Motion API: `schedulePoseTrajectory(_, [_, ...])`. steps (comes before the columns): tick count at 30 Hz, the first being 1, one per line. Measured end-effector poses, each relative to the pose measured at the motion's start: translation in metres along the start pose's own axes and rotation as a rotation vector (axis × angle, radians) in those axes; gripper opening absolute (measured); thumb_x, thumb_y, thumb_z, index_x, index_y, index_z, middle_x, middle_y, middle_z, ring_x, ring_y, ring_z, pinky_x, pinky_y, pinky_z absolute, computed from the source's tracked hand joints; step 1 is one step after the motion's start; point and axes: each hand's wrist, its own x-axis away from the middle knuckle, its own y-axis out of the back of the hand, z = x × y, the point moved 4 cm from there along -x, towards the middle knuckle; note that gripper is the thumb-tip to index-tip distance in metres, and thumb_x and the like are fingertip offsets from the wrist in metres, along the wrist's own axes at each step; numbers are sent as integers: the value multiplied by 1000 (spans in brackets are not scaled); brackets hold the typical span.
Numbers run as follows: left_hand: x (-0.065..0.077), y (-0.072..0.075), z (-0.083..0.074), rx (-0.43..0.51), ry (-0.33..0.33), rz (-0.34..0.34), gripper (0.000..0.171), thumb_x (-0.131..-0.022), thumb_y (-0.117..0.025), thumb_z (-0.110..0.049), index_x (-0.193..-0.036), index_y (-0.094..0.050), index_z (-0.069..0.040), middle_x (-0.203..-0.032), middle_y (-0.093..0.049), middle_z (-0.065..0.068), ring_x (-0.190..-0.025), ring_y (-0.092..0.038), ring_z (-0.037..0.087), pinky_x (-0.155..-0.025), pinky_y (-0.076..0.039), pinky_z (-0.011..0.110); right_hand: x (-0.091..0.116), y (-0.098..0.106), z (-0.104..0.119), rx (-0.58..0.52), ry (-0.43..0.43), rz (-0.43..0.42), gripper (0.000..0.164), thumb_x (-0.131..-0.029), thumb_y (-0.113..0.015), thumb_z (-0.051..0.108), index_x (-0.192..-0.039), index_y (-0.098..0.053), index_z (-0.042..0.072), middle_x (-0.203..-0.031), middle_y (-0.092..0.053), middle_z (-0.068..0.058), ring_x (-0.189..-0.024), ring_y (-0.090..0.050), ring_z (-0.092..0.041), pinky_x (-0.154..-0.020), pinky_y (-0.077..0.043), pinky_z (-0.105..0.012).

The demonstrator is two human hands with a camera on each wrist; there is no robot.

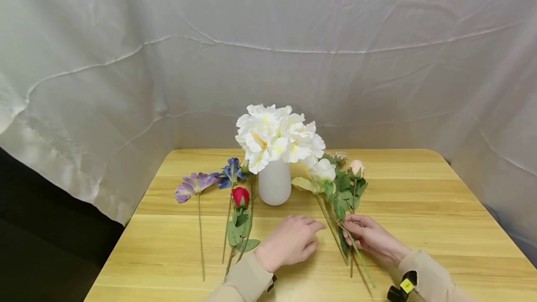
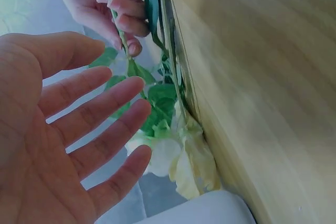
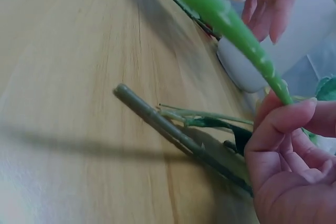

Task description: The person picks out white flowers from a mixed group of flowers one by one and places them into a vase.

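Note:
My right hand (image 1: 373,237) pinches a bright green stem (image 3: 236,35) between thumb and fingers, its lower end raised off the table in the right wrist view. The stem runs up into leaves and seems to belong to the white rose (image 1: 324,170). Beneath that hand lie the stems of a pale pink rose (image 1: 356,168) and a pale yellow flower (image 1: 305,184). My left hand (image 1: 289,241) hovers in front of the vase with fingers spread and nothing in them, as the left wrist view shows its palm (image 2: 31,145). White ruffled flowers (image 1: 274,136) fill the white vase (image 1: 274,188).
Left of the vase lie a purple flower (image 1: 195,185), a blue flower (image 1: 231,173) and a red rose (image 1: 240,196), stems toward the front. A beige bloom (image 1: 338,156) is partly hidden behind the white rose. Grey cloth (image 1: 356,83) hangs around the wooden table (image 1: 419,209).

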Motion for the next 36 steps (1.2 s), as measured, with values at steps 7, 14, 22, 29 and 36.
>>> schedulePoseTrajectory(7, [2,9,7,-10,-4,-44,41,-99,-63,-31,-138,-60,-19,-139,-65,-2,-128,-62,17,-114,-47,39,5,-4,9,95,119,-43,12,-106,-49,14,-116,-50,8,-92,-67,8,-77,-62,-2,-61,-46,-12])
schedulePoseTrajectory(14, [2,14,11,-5,15,-61,41,-99,-62,-31,-137,-60,-18,-137,-66,-1,-126,-63,18,-112,-49,38,9,-3,19,237,147,-251,35,-100,-58,9,-128,-44,-7,-95,-66,8,-79,-65,-3,-67,-54,-16])
schedulePoseTrajectory(22, [3,16,13,-9,9,-85,41,-99,-63,-31,-137,-60,-18,-134,-67,-1,-124,-64,17,-109,-51,35,13,-5,28,269,120,-416,65,-97,-62,8,-147,-28,-15,-108,-59,5,-93,-63,-1,-85,-57,-15])
schedulePoseTrajectory(29, [4,22,19,-12,19,-118,41,-98,-63,-30,-136,-61,-17,-131,-69,-1,-119,-66,16,-104,-53,32,15,-9,38,302,140,-480,65,-99,-61,11,-148,-29,-16,-124,-61,-17,-98,-63,4,-89,-54,-12])
schedulePoseTrajectory(36, [6,35,30,26,35,-159,41,-98,-63,-28,-137,-60,-15,-130,-69,-1,-115,-68,15,-102,-55,32,16,-13,51,307,217,-526,49,-101,-60,15,-135,-47,-19,-110,-72,1,-94,-69,-3,-89,-58,-18])
